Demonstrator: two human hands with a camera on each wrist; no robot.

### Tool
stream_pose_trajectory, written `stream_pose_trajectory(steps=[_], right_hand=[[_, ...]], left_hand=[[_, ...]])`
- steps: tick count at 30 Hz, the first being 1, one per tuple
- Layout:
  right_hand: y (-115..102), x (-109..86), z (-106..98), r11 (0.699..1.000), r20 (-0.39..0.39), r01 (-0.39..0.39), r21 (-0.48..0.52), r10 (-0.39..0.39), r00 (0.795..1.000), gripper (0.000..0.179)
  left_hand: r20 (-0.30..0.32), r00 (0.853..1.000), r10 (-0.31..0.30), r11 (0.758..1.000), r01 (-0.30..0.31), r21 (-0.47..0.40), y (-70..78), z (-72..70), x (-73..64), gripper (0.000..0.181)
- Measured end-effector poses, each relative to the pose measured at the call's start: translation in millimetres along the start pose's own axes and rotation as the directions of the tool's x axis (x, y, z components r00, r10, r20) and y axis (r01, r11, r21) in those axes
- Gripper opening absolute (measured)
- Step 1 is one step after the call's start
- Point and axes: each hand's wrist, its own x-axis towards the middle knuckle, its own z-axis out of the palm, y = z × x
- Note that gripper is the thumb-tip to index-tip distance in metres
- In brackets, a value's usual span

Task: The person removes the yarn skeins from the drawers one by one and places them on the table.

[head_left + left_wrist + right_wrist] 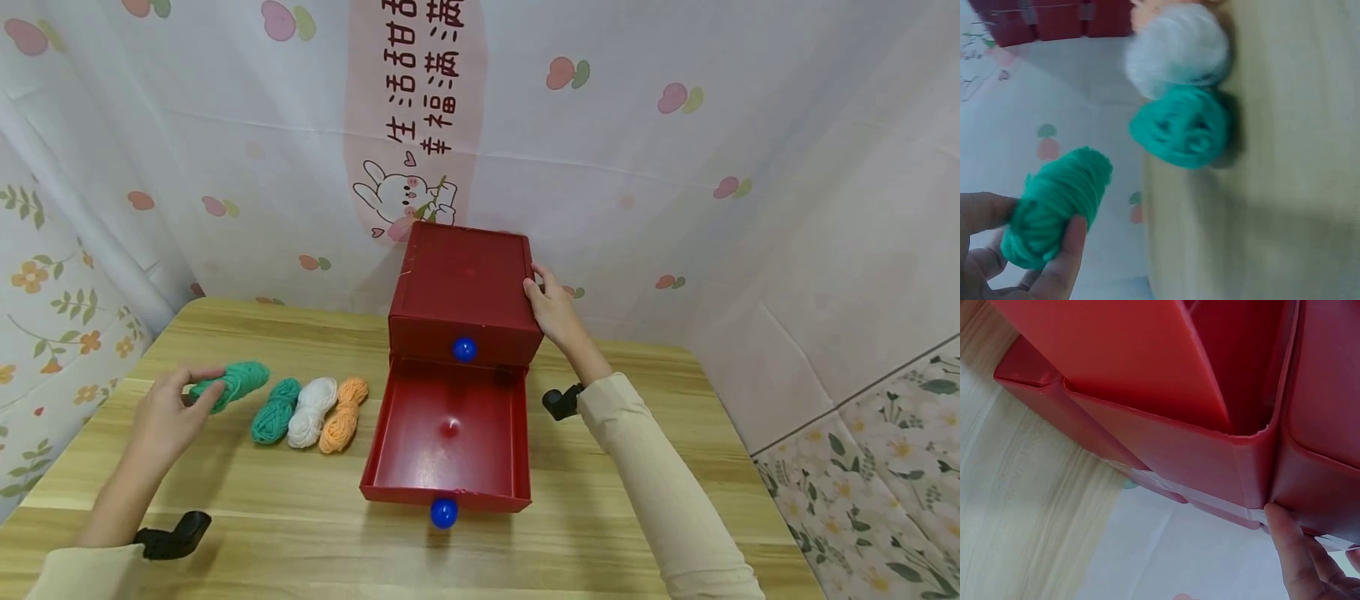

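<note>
My left hand (167, 417) pinches a green skein of yarn (242, 382) between thumb and fingers, raised over the left part of the table. In the left wrist view the same skein (1057, 209) shows with the thumb and fingertips around one end. Beside it on the table lie a second green skein (276, 412), a white skein (312, 412) and an orange skein (344, 416) in a row. My right hand (555, 310) rests against the right side of a red drawer box (465, 279). The box's lower drawer (448, 450) is pulled out, with nothing inside.
Blue round knobs, an upper one (464, 349) and a lower one (444, 513), stick out from the drawer fronts. Behind the box hangs a printed white curtain (615, 167). The wooden table (300, 517) extends on both sides of the drawer.
</note>
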Motion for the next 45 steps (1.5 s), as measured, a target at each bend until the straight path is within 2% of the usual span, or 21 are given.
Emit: stream_pose_trajectory(steps=[3,6,13,17,23,30,33,35,40,42,45], right_hand=[[0,-0.1,0,1.0,0.003,-0.006,-0.004,0.006,1.0,0.054],[-2,-0.8,-1,1.0,0.006,-0.01,-0.007,0.01,1.0,0.054],[-2,-2.1,-1,1.0,0.01,-0.008,0.007,0.008,1.0,0.054],[-1,-1.7,0,1.0,0.009,-0.004,0.019,0.004,1.0,0.054],[-1,-0.7,1,1.0,0.001,-0.004,0.014,0.004,1.0,0.054],[0,-0.9,1,1.0,0.0,0.003,0.026,-0.003,1.0,0.054],[-1,-0.8,1,1.0,-0.002,0.004,0.022,-0.004,1.0,0.054],[-2,-0.6,1,1.0,-0.002,0.003,0.019,-0.003,1.0,0.054],[-2,-0.3,2,1.0,0.001,0.0,0.009,0.0,1.0,0.054],[-1,-0.4,2,1.0,0.002,-0.001,0.008,0.001,1.0,0.054],[-1,-0.6,2,1.0,0.003,0.0,0.01,0.0,1.0,0.054]], left_hand=[[-0.043,0.998,0.042,0.998,-0.04,0.043,-6.2,7.4,-1.5,0.02],[-0.05,0.997,0.052,0.997,-0.048,0.067,-11.5,15.1,-2.1,0.014],[0.027,1.0,-0.012,0.994,0.009,0.11,-17.1,29.6,-2.0,0.022],[0.061,0.998,-0.028,0.993,0.021,0.119,-18.9,34.8,-3.4,0.026],[0.098,0.994,-0.046,0.994,0.035,0.106,-21.0,35.0,-5.0,0.028],[0.168,0.981,-0.094,0.989,0.072,0.133,-15.7,25.9,-4.9,0.034],[0.162,0.983,-0.086,0.987,0.063,0.147,-6.7,20.3,-8.4,0.038],[0.139,0.989,-0.048,0.988,0.027,0.152,4.1,17.1,-12.3,0.039],[0.085,0.992,0.094,0.991,-0.101,0.083,51.3,8.9,-31.4,0.033],[0.061,0.984,0.168,0.985,-0.17,0.036,73.0,7.7,-43.5,0.03],[0.049,0.956,0.288,0.957,-0.287,-0.029,100.1,11.4,-62.4,0.028]])
